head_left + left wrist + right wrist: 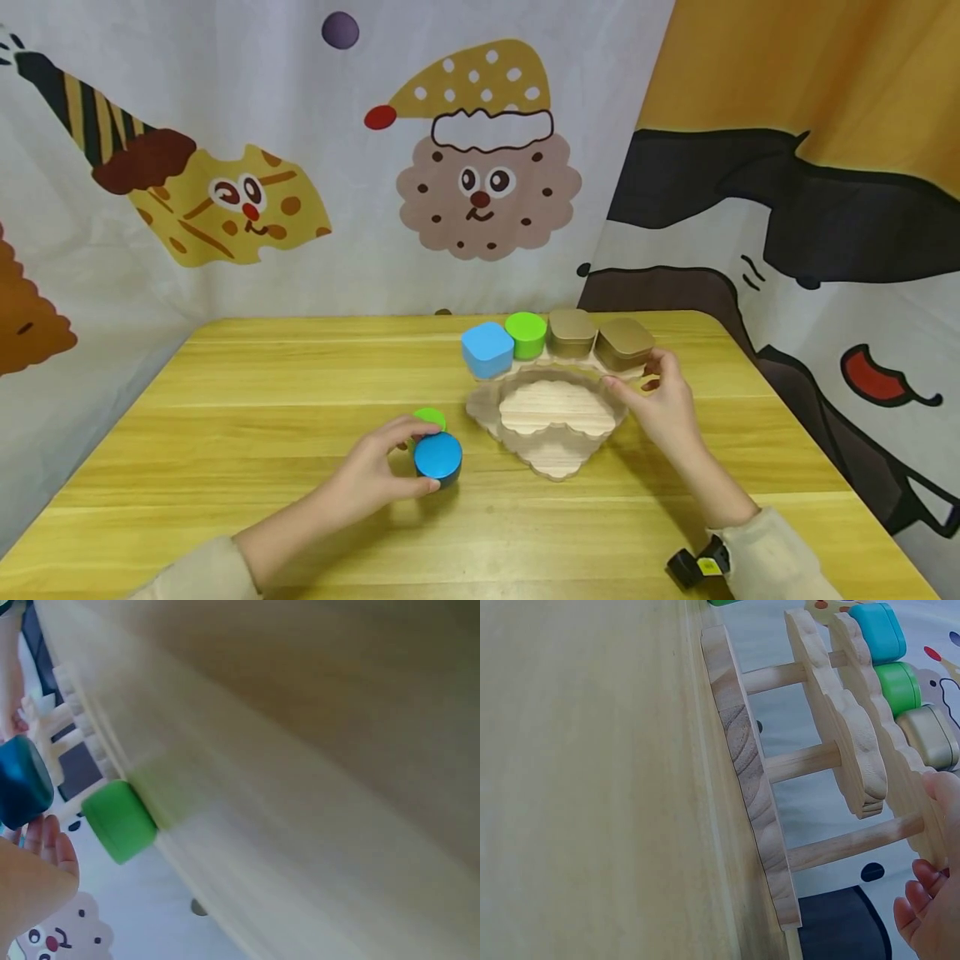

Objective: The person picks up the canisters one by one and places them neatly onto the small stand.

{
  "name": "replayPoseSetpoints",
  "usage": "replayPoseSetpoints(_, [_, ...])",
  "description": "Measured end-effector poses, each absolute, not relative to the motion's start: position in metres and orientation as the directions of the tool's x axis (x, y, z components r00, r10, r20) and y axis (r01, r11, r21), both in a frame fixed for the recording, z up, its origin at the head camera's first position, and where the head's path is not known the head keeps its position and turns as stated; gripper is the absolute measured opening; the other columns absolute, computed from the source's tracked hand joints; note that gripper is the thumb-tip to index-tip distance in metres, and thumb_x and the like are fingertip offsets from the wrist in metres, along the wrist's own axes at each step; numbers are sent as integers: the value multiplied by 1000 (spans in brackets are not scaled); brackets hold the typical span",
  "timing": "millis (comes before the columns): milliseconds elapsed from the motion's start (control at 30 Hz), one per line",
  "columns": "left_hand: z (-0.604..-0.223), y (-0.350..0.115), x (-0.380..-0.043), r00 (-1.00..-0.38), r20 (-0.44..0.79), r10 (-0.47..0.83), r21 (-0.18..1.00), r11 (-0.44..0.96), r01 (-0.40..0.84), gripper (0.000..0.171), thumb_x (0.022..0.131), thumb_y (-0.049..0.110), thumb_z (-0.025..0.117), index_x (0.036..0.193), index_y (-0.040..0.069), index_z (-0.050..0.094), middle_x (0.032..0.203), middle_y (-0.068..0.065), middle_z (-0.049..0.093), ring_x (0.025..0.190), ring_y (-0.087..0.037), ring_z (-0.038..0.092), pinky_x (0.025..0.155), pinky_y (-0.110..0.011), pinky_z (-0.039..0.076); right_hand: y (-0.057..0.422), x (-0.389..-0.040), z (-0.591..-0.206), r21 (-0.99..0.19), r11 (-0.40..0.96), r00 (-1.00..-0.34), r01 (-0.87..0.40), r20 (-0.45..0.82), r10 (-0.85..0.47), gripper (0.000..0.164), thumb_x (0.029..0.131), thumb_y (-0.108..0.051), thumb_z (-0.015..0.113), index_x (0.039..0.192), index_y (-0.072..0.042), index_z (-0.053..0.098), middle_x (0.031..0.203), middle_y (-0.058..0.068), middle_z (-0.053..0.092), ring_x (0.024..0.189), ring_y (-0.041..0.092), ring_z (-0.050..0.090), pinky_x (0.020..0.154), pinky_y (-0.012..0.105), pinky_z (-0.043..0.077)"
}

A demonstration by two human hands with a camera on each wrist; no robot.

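My left hand (367,467) grips a round blue tin (438,458) between thumb and fingers, raised off the table in the left wrist view. Just behind it a round green tin (120,820) stands on the table, partly hidden by the hand in the head view. With thumb above and fingers below, my right hand (666,402) holds the right end of the top shelf of a tiered wooden stand (810,757). On that shelf sit a light blue tin (487,350), a green tin (526,335) and two brown tins (572,332), the right one beside my thumb.
The wood-grain table (225,433) ends at a cartoon-printed curtain (300,283) just behind the stand. A small black device with a yellow label (708,567) is at the right sleeve. Lower, scalloped tiers (557,408) of the stand project toward me.
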State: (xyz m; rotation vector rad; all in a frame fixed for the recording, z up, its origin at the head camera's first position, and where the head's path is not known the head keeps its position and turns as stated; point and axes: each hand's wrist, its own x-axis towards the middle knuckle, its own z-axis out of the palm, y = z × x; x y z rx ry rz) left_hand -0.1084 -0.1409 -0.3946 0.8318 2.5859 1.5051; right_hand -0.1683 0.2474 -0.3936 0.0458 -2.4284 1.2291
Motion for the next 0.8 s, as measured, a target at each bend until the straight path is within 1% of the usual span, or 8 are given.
replayPoseSetpoints(133, [-390,-131,-110,-855,247,455,815,379,437,56,71,24,86,122,17,63,116,13,59,105,-13,55,85,-45,45,247,-168,-394,-763,610,-913,-213,378,153,66,81,-29,79,127,2,42,104,14,50,91,19,43,73,28,38])
replayPoseSetpoints(467, [-378,-107,-118,-856,283,432,834,329,442,54,73,23,85,122,14,64,112,8,60,101,-14,55,84,-44,44,246,-167,-393,-762,610,-913,-216,379,149,66,80,-29,79,125,2,43,104,14,50,92,18,43,73,26,38])
replayPoseSetpoints(667, [-371,-90,-123,-858,299,418,841,308,444,53,72,21,86,120,15,65,113,8,60,101,-13,54,82,-46,44,246,-167,-392,-765,608,-914,-215,377,150,66,80,-29,79,126,2,43,105,14,51,92,19,43,74,26,38])
replayPoseSetpoints(800, [-368,-78,-125,-854,301,423,857,274,437,53,72,20,86,120,12,65,116,7,60,101,-14,54,83,-46,44,246,-167,-392,-761,611,-913,-215,379,150,66,80,-29,79,126,2,43,105,13,50,92,18,43,73,26,38])
